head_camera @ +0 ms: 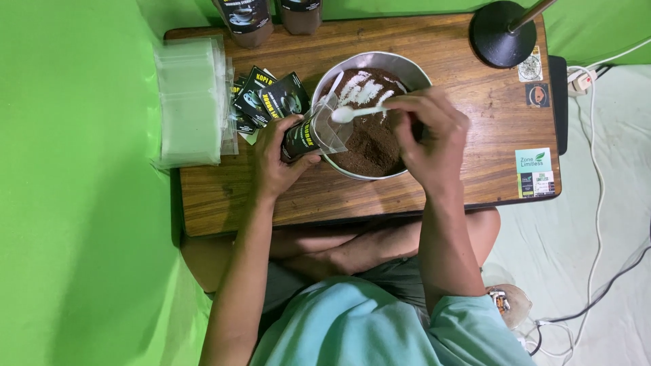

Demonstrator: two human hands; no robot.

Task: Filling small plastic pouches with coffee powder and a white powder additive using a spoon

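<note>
The right hand (430, 139) is pinching a white plastic spoon (356, 112) in a narrow grip, its bowl hovering at the mouth of a small black-labelled clear sachet (312, 132). The left hand (278, 159) is gripping that sachet at the rim of the metal bowl (400, 64) of brown powder near the worktop (468, 176) centre. The right fingers are hiding the spoon's handle end.

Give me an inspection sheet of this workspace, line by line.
Surface: low wooden table, stickers near its right edge.
Job's things: metal bowl of brown powder with white grains; small pouch; white plastic spoon.
Clutter: printed sachets, stack of clear bags, two dark jars, black lamp base.
Hands: left hand holds the pouch open at the bowl's rim; right hand holds the spoon at its mouth.
Cables: white and dark cords on the floor at right.
Surroundings: green backdrop.
</note>
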